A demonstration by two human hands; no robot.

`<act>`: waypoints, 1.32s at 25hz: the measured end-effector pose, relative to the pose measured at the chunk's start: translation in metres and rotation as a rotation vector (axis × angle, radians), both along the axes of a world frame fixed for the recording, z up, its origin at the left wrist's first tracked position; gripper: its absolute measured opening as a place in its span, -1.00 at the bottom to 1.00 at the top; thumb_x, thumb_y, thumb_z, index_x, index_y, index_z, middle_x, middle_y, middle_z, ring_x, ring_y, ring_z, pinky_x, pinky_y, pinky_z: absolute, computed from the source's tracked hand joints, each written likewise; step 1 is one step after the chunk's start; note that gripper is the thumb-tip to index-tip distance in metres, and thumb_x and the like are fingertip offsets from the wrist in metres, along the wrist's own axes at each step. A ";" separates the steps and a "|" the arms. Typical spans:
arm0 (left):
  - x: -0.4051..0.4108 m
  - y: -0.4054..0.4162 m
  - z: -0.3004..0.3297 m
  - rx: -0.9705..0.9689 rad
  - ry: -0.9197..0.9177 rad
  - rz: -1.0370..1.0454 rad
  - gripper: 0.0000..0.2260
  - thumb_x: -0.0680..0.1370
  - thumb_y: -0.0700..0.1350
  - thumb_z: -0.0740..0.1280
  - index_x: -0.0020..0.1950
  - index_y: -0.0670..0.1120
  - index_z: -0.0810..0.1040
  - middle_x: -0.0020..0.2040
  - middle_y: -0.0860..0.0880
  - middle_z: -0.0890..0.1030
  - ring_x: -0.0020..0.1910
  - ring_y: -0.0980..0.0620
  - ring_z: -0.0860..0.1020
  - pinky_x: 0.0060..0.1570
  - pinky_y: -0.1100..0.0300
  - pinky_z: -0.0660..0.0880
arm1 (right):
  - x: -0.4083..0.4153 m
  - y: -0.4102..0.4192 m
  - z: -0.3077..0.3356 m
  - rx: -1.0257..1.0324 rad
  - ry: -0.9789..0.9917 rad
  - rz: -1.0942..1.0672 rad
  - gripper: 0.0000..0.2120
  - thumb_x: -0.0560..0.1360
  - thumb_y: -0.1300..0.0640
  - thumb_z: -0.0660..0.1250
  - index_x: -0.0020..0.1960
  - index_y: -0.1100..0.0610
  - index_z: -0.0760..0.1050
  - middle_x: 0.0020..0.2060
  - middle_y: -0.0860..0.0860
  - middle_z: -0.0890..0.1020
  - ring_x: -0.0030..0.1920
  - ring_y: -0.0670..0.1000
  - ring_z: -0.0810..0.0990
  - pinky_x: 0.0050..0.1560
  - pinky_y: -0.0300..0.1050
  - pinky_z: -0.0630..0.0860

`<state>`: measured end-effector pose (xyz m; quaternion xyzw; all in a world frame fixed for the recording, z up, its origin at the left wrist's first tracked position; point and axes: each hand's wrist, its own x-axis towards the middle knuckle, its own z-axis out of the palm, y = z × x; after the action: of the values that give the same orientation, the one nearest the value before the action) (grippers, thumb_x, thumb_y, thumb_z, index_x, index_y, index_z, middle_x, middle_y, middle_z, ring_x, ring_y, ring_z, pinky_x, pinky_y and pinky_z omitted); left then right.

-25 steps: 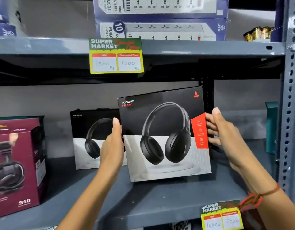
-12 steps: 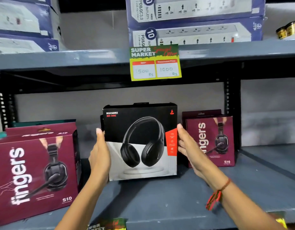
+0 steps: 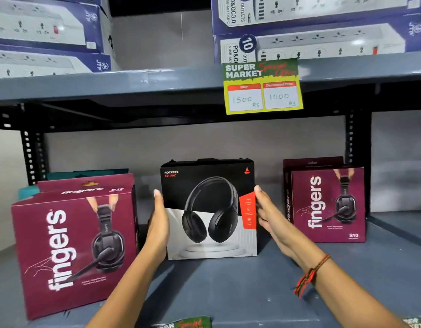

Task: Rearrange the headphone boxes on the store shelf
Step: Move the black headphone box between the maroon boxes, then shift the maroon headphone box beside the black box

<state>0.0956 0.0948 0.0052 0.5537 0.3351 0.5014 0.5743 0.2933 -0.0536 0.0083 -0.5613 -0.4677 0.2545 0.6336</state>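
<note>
A black-and-white Rockerz headphone box (image 3: 208, 209) stands upright in the middle of the grey shelf (image 3: 228, 287). My left hand (image 3: 158, 229) presses flat against its left side and my right hand (image 3: 269, 215) against its right side, so both hold it. A maroon Fingers headset box (image 3: 74, 245) stands at the left near the front edge. Another maroon Fingers box (image 3: 326, 202) stands at the right, further back, with a second one partly hidden behind it.
A teal box (image 3: 86, 174) peeks out behind the left maroon box. The upper shelf (image 3: 133, 84) carries blue power-strip boxes (image 3: 323, 31) and a yellow-green price tag (image 3: 262, 87). Black slotted uprights (image 3: 30, 155) stand at the back left and right.
The view has shifted left along the shelf and drawn closer. Both hands carried the black box from the right, past its twin, and set it upright between the maroon boxes.
</note>
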 end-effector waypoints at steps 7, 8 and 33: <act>-0.028 -0.053 0.059 0.461 -0.009 0.235 -0.47 0.73 0.16 0.05 0.70 0.06 0.12 0.71 0.06 0.20 0.68 0.04 0.15 0.62 0.06 0.08 | -0.062 -0.003 0.050 0.372 -0.264 -0.397 -0.36 0.65 -0.15 0.17 0.65 -0.02 0.04 0.64 -0.08 0.15 0.62 -0.09 0.08 0.54 -0.13 0.02; -0.035 -0.058 0.067 0.503 -0.024 0.258 -0.47 0.74 0.14 0.07 0.70 0.06 0.14 0.70 0.07 0.22 0.67 0.07 0.17 0.61 0.11 0.10 | -0.073 -0.001 0.058 0.416 -0.268 -0.363 -0.38 0.65 -0.13 0.16 0.65 -0.02 0.07 0.63 -0.09 0.17 0.61 -0.11 0.10 0.53 -0.17 0.04; -0.218 -0.018 -0.022 0.099 0.207 0.509 -0.11 0.35 0.58 -0.12 0.41 0.17 0.60 0.43 -0.06 0.62 0.47 -0.14 0.50 0.54 -0.20 0.30 | -0.206 0.074 -0.008 0.014 -0.045 0.316 0.12 0.13 -0.71 0.15 0.60 -0.26 0.15 0.61 -0.27 0.17 0.60 -0.18 0.10 0.62 0.10 0.03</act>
<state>-0.1222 0.0767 -0.0170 0.5273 0.4956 0.5860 0.3645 0.0868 0.0203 0.0008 -0.4816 -0.5661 0.3352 0.5790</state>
